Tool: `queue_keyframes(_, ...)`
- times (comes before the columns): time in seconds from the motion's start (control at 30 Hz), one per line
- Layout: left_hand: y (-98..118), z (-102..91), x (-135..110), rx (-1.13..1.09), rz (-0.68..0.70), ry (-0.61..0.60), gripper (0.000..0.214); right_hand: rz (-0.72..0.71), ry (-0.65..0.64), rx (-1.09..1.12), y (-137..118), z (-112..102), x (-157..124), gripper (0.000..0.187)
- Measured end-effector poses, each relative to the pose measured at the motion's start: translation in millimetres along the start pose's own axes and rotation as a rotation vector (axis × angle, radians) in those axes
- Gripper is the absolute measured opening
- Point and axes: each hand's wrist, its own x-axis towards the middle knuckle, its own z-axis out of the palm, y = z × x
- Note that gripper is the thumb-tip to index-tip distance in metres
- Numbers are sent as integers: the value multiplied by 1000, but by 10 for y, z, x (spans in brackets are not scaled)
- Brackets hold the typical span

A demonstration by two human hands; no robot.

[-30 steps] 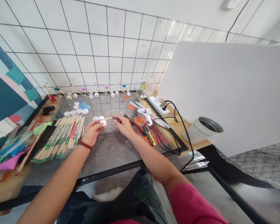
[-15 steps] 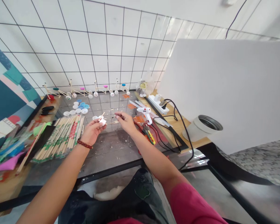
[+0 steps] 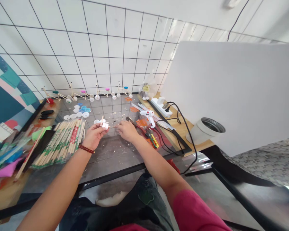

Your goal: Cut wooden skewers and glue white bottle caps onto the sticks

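My left hand [image 3: 94, 136] is closed on a white bottle cap piece [image 3: 105, 125], from which a short wooden stick [image 3: 102, 119] juts upward. Level with it, my right hand [image 3: 126, 131] has its fingers pinched low over the glass tabletop [image 3: 106, 157]. A thin piece of wooden stick [image 3: 112, 127] shows at those fingertips, pointing toward the cap; its other end is hidden. Just behind the right hand lie red-handled pliers [image 3: 139, 127], partly covered by the hand. Another white cap [image 3: 96, 121] rests on the table past my left fingers.
Bundled chopsticks [image 3: 60, 141] lie at left, near loose white and blue caps [image 3: 84, 109]. Small stick-and-cap models [image 3: 93, 94] line the tiled wall. A white glue gun [image 3: 148, 117], yellow-green cutter [image 3: 153, 139], power strip [image 3: 161, 107] and black cable [image 3: 191, 134] occupy the right.
My right hand has turned palm down and lowered to the table, and a thin stick now shows at its fingertips. The cap in my left hand has tilted, its stick now more upright.
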Motion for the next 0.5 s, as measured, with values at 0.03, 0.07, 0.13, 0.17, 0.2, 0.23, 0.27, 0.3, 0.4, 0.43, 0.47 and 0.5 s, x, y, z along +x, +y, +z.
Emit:
queue_keyframes(0.03,-2,-3,2,0,0,-2,25,7,-17,-11,-27,15,8,25)
queue_keyframes(0.07,-2,-7,3,1,0,-1,25,15,-30,-19,-47,22,13,25)
queue_keyframes(0.13,0,-15,4,5,-6,-4,25,28,-38,-28,-59,12,15,23)
queue_keyframes(0.17,3,-19,4,6,-12,-7,25,31,-32,-29,-52,-2,12,23)
queue_keyframes(0.2,6,-22,3,6,-17,-9,25,36,-17,-29,-39,-18,8,23)
queue_keyframes(0.23,10,-24,2,6,-20,-9,25,48,5,-28,-22,-32,5,23)
queue_keyframes(0.27,13,-24,0,7,-19,-6,25,68,29,-26,-4,-41,3,25)
queue_keyframes(0.3,16,-23,-1,9,-18,-2,24,90,49,-25,13,-44,4,27)
queue_keyframes(0.4,15,-13,-7,14,-17,6,24,105,60,-25,27,-10,22,30)
queue_keyframes(0.43,14,-8,-9,13,-19,3,24,86,51,-28,16,10,32,30)
queue_keyframes(0.47,12,-3,-11,12,-21,0,23,63,42,-33,-2,28,43,30)
queue_keyframes(0.5,11,1,-13,11,-22,-1,23,40,35,-39,-24,44,54,30)
